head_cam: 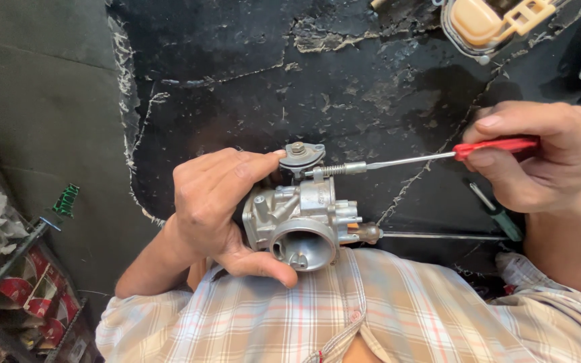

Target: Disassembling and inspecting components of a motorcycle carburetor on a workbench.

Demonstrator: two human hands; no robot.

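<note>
One casting: silver cast-metal carburetor body (pixel 300 222) with a round open throat facing the camera, held in the air just above the chest, in front of a plaid shirt (pixel 398 309).
Top fitting: round grey metal cap (pixel 302 155) with a coiled steel spring (pixel 334 170) beside it, sitting at the upper end of the casting.
Left hand: left hand (pixel 213 208) wrapped around the casting's left side, thumb curled under the throat, forefinger stretched up to touch the cap, remaining fingers closed behind the body.
Right hand: right hand (pixel 539 158) closed around the red plastic handle of a slim steel-shafted screwdriver (pixel 432 157), thumb and forefinger pinching the handle, other fingers folded in.
Tool tip: met the spring end just beside the cap; exact seating too small to tell.
Handling, judged: rigid and fairly heavy for its bulk, likely oily and slippery; small brass and steel fittings on the right side probably easy to bend.
Grip, judged: best taken around the thick main barrel, away from spring and protruding screws.
Behind: cracked black worn mat (pixel 344 81) as work surface, a second green-handled screwdriver (pixel 499 214) lying on it near the right wrist.
Far corner: translucent plastic housing with orange insert (pixel 485 23) at the top right.
Left edge: metal rack with red packets (pixel 28 296).
</note>
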